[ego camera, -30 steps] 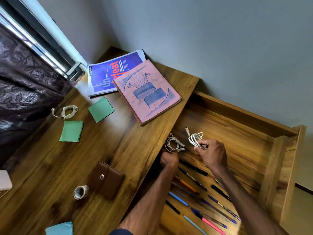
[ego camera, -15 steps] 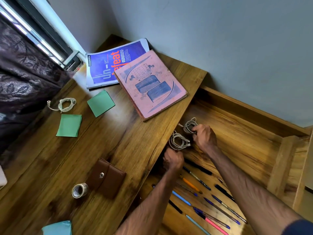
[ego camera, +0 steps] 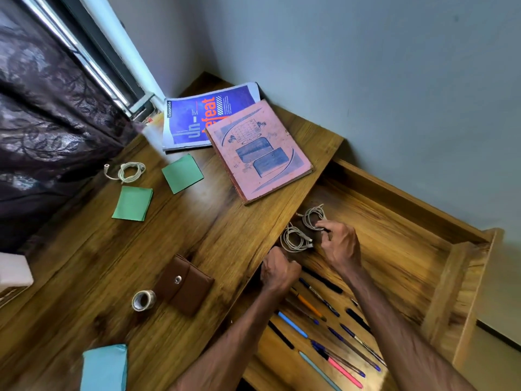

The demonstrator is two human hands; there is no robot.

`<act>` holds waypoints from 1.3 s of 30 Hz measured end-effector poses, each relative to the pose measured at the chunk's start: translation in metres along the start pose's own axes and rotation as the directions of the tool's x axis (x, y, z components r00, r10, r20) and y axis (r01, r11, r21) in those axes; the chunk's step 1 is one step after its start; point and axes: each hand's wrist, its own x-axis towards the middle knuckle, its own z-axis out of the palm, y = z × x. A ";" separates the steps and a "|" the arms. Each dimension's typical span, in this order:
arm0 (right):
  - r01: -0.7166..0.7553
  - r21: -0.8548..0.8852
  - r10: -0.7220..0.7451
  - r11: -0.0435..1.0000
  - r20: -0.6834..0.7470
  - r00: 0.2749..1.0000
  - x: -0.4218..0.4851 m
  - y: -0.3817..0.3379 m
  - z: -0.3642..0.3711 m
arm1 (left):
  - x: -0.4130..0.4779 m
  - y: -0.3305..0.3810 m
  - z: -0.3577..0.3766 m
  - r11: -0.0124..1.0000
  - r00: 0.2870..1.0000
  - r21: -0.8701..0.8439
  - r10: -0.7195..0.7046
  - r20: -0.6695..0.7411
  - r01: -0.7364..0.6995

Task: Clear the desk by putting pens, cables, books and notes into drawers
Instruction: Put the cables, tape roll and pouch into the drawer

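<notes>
Two white cables (ego camera: 294, 239) lay in the open drawer (ego camera: 394, 221), close to the counter (ego camera: 197, 221) edge. The right hand (ego camera: 339, 246) had its fingers curled on the far cable (ego camera: 311, 214). The left hand (ego camera: 277, 270) was balled up, and I could not tell if it held anything; both arms hid parts of the pens (ego camera: 308, 304).

The wooden desk (ego camera: 84, 277) bears a blue notebook (ego camera: 194, 122) in its far corner, overlapped by a pink book (ego camera: 259, 150). Two green notes (ego camera: 182, 173) (ego camera: 132, 203) and a coiled white cable (ego camera: 128, 172) lie on the window side, and nearer are a brown snap pouch (ego camera: 184, 285), a tape roll (ego camera: 143, 300) just beside it and a light blue pad (ego camera: 104, 368). The open drawer (ego camera: 394, 249) on the desk's right holds a far cable coil (ego camera: 313, 217) and a near cable coil (ego camera: 294, 239) close together by the desk's edge, with scattered pens (ego camera: 324, 334) nearer.
</notes>
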 end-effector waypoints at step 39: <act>0.450 0.085 -0.448 0.889 0.362 0.817 -0.030 -0.393 0.125 | 0.072 -0.188 -0.379 0.878 0.967 0.466 0.201 -0.159 -0.106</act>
